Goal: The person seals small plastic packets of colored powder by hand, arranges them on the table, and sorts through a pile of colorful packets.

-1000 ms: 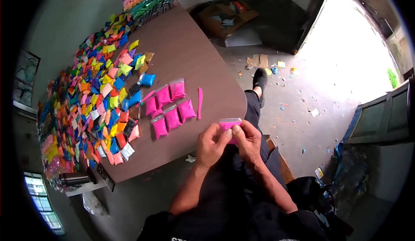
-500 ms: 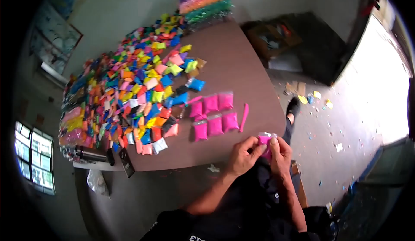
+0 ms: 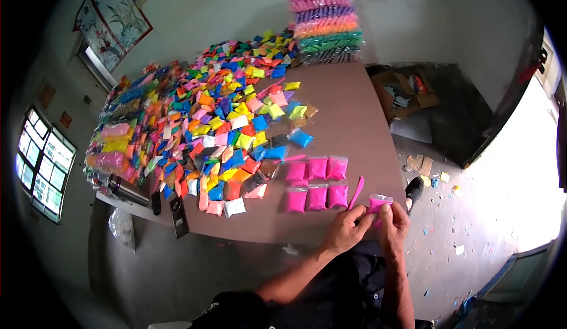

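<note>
A small clear bag of pink material [image 3: 380, 201] is pinched between my two hands at the table's near right edge. My left hand [image 3: 348, 228] grips its left side, and my right hand [image 3: 393, 223] has its right side, thumb on the front. Just left of them a pink plastic knife-like tool [image 3: 356, 192] lies on the table. Several filled pink bags [image 3: 317, 197] lie in two rows beyond it. A second pink tool [image 3: 292, 158] touches the heap of coloured bags [image 3: 236, 122] further left.
Stacked packs of coloured tools [image 3: 326, 22] stand at the table's [image 3: 348, 110] far end. A dark flask [image 3: 129, 191] and a black phone-like object [image 3: 179, 215] lie at the near left edge. An open cardboard box [image 3: 413, 93] and scraps are on the floor.
The head view has swung left, so the table and hands appear further right. Both hands still hold the pink bag, now up beside the table edge near the pink tool.
</note>
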